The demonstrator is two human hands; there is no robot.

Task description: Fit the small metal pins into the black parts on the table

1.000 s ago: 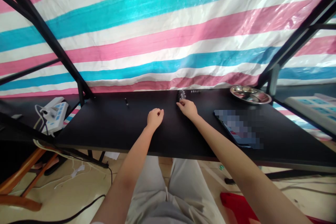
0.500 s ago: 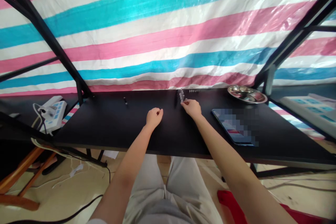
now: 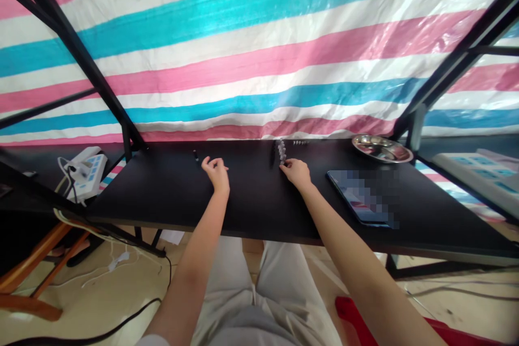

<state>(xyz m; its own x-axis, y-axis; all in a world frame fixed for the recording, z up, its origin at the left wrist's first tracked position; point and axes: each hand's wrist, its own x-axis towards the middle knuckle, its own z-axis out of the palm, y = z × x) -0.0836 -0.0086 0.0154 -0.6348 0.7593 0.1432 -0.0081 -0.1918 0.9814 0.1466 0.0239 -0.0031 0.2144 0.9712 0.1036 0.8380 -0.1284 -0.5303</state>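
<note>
My left hand (image 3: 217,174) hovers over the black table with its fingers bent and apart, holding nothing. Just beyond its fingertips lies a small dark stick-like piece (image 3: 195,155) with a light end. My right hand (image 3: 298,172) is closed in a pinch at the near end of a line of small pale, clear-looking pieces (image 3: 282,149). What lies between those fingertips is too small to make out. Left of that line is a dark narrow object (image 3: 273,151). Several tiny shiny pieces (image 3: 300,142) form a short row near the table's back edge.
A round metal dish (image 3: 383,149) stands at the back right of the table (image 3: 162,194). Nearer me on the right lies a phone (image 3: 359,200), partly pixelated. Black frame posts rise at both sides, and a power strip (image 3: 87,175) with plugs is beyond the left one.
My left hand has moved left toward the small dark piece, and its curled fingers have opened. The right hand stays at the line of pale pieces, almost unmoved.
</note>
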